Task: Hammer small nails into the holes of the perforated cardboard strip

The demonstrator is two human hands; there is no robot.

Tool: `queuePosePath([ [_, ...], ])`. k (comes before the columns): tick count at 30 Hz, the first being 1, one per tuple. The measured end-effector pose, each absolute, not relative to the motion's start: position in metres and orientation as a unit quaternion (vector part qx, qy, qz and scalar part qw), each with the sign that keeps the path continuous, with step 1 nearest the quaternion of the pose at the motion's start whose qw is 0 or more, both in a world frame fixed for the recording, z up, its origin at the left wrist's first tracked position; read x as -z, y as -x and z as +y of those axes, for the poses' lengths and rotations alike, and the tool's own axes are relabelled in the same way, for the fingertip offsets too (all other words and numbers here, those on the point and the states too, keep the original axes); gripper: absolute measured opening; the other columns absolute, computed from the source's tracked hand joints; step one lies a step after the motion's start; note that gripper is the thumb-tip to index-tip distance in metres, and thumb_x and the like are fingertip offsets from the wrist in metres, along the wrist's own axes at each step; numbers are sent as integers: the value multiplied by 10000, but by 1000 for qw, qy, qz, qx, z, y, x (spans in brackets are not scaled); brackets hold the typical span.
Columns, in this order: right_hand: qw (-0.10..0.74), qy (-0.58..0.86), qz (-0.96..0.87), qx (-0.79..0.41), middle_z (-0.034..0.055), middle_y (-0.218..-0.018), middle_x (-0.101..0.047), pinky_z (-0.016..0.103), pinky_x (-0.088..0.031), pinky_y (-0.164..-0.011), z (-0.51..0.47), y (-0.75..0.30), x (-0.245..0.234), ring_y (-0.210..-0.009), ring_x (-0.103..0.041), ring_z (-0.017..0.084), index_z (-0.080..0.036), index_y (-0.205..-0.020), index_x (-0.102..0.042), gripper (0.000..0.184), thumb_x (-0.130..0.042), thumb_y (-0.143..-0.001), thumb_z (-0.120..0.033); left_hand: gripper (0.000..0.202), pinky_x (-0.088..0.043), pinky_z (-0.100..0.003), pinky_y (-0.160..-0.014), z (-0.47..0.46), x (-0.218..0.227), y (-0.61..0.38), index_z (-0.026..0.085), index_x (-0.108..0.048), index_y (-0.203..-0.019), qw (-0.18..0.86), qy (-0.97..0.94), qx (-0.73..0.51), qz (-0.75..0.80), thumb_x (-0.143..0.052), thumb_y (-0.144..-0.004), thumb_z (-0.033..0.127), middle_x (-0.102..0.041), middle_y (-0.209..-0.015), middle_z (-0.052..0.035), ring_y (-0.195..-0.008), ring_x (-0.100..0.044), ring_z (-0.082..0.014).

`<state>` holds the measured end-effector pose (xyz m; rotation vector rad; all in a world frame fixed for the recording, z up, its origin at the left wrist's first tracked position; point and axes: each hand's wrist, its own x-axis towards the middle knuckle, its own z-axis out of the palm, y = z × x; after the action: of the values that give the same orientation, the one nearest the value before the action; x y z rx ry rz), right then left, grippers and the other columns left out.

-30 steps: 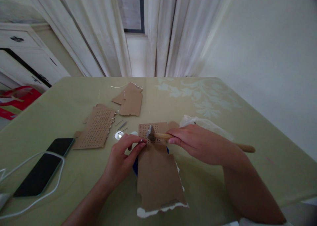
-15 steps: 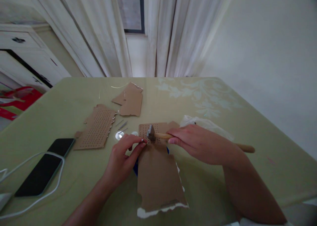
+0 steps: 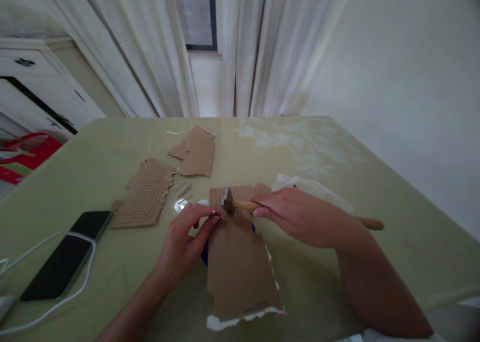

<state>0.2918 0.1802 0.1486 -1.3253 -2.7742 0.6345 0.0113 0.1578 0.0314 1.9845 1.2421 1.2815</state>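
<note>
My right hand [image 3: 300, 214] is wrapped round the wooden handle of a hammer [image 3: 227, 201], whose metal head hovers over a piece of cardboard [image 3: 243, 267]. Rows of small holes cover the far part of that cardboard; its near part is plain with a torn white edge. At its left edge, close to the hammer head, thumb and forefinger of my left hand [image 3: 187, 237] pinch a small metal rod [image 3: 214, 212]. Only the rod's pale top shows, and my fingers hide the remainder. Something blue [image 3: 204, 254] peeks out from under the cardboard.
Left of my hands lie another perforated cardboard [image 3: 144, 197], several thin metal tools [image 3: 184, 190] and a clear round disc [image 3: 180, 205]. Torn cardboard scraps [image 3: 198, 157] lie farther back. A phone [image 3: 65, 257] with a white cable is at left, a plastic bag [image 3: 311, 189] at right.
The whole view has shifted very slightly. Both hands, the hammer and the cardboard keep nearly the same positions relative to each other.
</note>
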Motion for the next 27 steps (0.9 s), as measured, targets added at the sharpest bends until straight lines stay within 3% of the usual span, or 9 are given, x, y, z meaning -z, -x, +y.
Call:
queuePosePath([
  [10, -2, 431, -879, -203, 116, -1064, -849, 375, -495, -854, 178, -289, -154, -942, -782, 280, -183, -1113, -770, 384, -447, -1212, -366, 92, -505, -277, -648, 157, -31, -11, 265, -821, -1026, 235, -727, -466, 446, -733, -1030, 243, -835, -953, -13, -776, -678, -176],
  [13, 70, 440, -869, -216, 109, -1129, -847, 363, -478, -859, 173, -291, -161, -988, -770, 275, -200, -1173, -750, 339, -461, -1209, -373, 102, -526, -295, -705, 157, -32, -11, 258, -816, -1023, 220, -740, -458, 441, -720, -1040, 225, -830, -959, -21, -834, -695, -190],
  [18, 204, 442, -833, -264, 33, -859, -773, 312, -444, -739, 163, -294, -173, -766, -700, 203, -223, -1047, -683, 429, -419, -1212, -518, 109, -553, -331, -834, 157, -35, -12, 263, -808, -1064, 209, -762, -437, 430, -715, -1048, 208, -834, -997, -28, -931, -723, -214],
  [24, 91, 430, -866, -236, 99, -1169, -838, 362, -471, -882, 161, -288, -169, -1005, -750, 273, -210, -1235, -743, 296, -476, -1203, -334, 107, -555, -351, -840, 156, -35, -11, 254, -797, -1026, 187, -770, -434, 429, -706, -1054, 206, -837, -983, -36, -897, -727, -218],
  [27, 132, 440, -857, -235, 80, -1064, -830, 349, -474, -841, 160, -290, -170, -937, -745, 256, -210, -1204, -734, 340, -446, -1215, -391, 116, -572, -369, -868, 155, -36, -11, 253, -811, -1059, 191, -771, -429, 431, -698, -1060, 225, -845, -999, -48, -928, -744, -233],
])
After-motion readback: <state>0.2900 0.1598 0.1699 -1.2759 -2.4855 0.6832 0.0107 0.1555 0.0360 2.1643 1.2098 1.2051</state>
